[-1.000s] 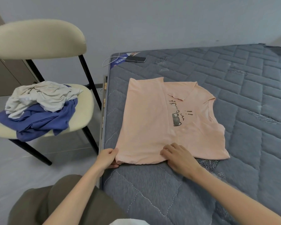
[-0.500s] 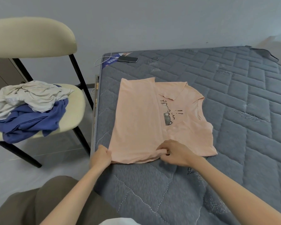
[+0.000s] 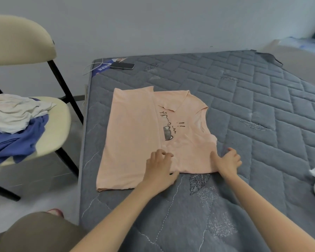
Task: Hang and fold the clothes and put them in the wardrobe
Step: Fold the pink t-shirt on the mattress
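Item: peach T-shirt (image 3: 138, 142), lying flat, print side up, on the near-left part of a grey quilted mattress (image 3: 262, 99); its left third is already folded over the chest, the right sleeve and side not yet folded. Change noted: a second ago the left hand sat at the lower left corner of the hem and the right hand at mid-hem; now both stand further right. Left hand (image 3: 160, 170): on the middle of the hem, where the folded panel ends, fingers bent with the tips on the cloth; whether it pinches the hem or only presses on it cannot be told. Right hand (image 3: 227, 160): at the lower right corner, thumb on top of the fabric and fingers curled round its edge, gripping it. Reading: the left fold appears finished and the hands are placed for the matching fold of the right side, the left hand serving as the hold-down along the crease line. Task standing: early; this shirt is half folded. Also present: a white garment (image 3: 16, 111) and a blue garment (image 3: 16, 142) heaped on the cream seat of a chair (image 3: 58, 124) left of the bed, awaiting handling; a phone (image 3: 122, 65) with a white cable (image 3: 91, 67) at the far left corner of the mattress. Wardrobe: not in view
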### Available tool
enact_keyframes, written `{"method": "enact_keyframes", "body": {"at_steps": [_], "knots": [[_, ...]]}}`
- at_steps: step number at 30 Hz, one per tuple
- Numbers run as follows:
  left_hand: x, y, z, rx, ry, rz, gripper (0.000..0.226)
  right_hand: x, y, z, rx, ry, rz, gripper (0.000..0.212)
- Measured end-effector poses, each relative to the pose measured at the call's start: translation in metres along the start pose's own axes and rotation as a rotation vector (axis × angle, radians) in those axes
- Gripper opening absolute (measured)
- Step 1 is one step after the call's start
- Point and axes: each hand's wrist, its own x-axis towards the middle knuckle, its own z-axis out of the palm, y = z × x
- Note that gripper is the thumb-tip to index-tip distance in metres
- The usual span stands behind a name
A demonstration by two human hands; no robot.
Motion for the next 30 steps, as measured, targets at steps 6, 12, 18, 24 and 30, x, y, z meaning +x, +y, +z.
{"method": "enact_keyframes", "body": {"at_steps": [6, 12, 18, 24, 30], "knots": [[0.019, 0.043, 0.037, 0.162, -0.039, 0.161, 0.056, 0.018, 0.005, -0.001, 0.084, -0.27, 0.028, 0.08], [0.029, 0.057, 0.058, 0.231, 0.022, 0.154, 0.046, 0.027, 0.005, -0.011, 0.335, -0.41, 0.062, 0.021], [0.04, 0.069, 0.064, 0.26, 0.078, 0.15, 0.037, 0.037, 0.003, -0.013, 0.42, -0.471, 0.144, 0.009], [0.035, 0.062, 0.048, 0.077, 0.079, 0.134, 0.019, 0.039, -0.015, -0.018, 0.533, -0.471, 0.134, 0.012], [0.03, 0.04, 0.026, -0.6, 0.073, -0.024, 0.03, 0.02, -0.094, -0.007, 0.664, -0.563, 0.052, 0.021]]}}
